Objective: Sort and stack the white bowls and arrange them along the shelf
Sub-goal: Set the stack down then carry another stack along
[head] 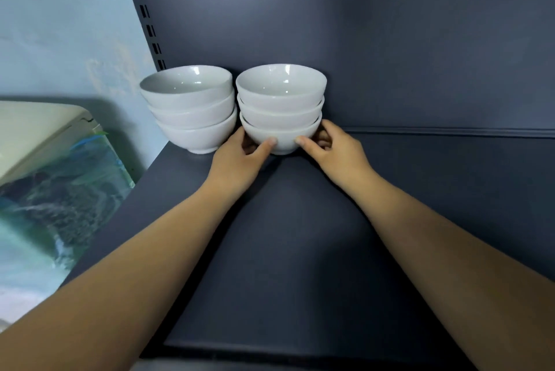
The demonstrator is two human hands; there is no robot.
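Dark grey shelving fills the view: a flat shelf (300,235) under both forearms, a back panel (390,25) of the same colour rising behind the hands, and a slotted upright (145,13) at the far left corner. Left of the left arm, beyond the shelf edge, a pale blue wall (60,25) stands behind a cream-coloured box (36,130) and a blurred, crinkled plastic wrap (60,196) whose contents cannot be made out.

Between the hands sits a stack of three white bowls (280,109), near the back panel. The left hand (240,157) and right hand (333,148) cup the bottom bowl from either side, thumbs pressed on its front wall; the other fingers curl behind it, mostly hidden. Just left of the left hand stands a second stack of three bowls (192,109), very close to the held stack; whether they touch is unclear.

No labels or writing are legible anywhere.
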